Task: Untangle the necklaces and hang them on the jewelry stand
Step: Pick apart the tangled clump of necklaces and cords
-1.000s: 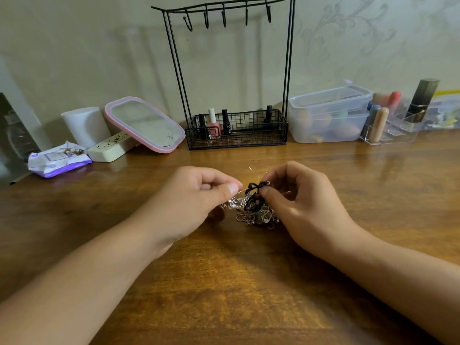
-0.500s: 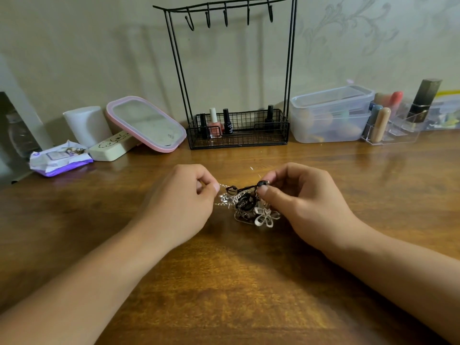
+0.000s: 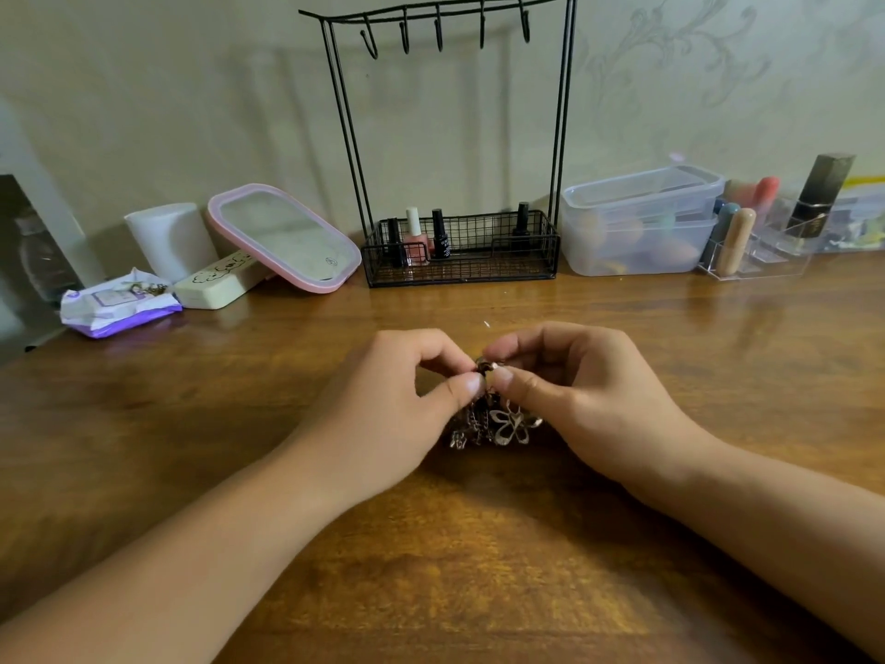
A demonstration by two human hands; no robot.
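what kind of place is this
Probably a dressing table at home: a wooden table against a wall, with a jewelry stand holding nail polish bottles, a pink-rimmed mirror, and lipsticks in a clear organizer.

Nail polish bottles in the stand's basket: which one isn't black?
The pink bottle with the white cap, second from the left. The other three are black.

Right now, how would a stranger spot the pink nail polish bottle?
Find the black wire jewelry stand against the wall. In its basket, left end, stands the pink nail polish bottle: the only pale one with a white cap among dark bottles.
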